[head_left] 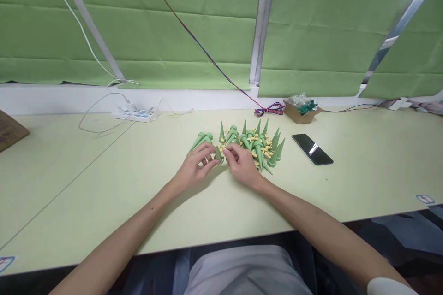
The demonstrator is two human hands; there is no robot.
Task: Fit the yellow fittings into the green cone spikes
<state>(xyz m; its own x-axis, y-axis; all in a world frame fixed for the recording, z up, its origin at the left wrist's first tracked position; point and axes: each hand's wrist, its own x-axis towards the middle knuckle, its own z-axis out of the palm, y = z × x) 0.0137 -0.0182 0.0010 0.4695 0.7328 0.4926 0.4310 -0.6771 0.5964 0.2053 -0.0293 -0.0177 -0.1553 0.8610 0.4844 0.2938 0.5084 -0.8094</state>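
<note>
Left hand (199,165): thumb and fingers clamped on one green cone (218,154), point upward. Right hand (242,164): fingertips bunched just beside that cone; cannot tell whether they meet or grip a piece. Cone: between both hands, at the left fingertips. Pile (258,145): more green cones with yellow pieces, beyond and beside the right hand. Carton (299,116), open, brown: clear plastic and something dark green within. Phone (312,149): face up, right of pile. Power strip (135,114): white, plugs seated, at back. Sticker (425,199): table's front edge, right; marking too small to read.
</note>
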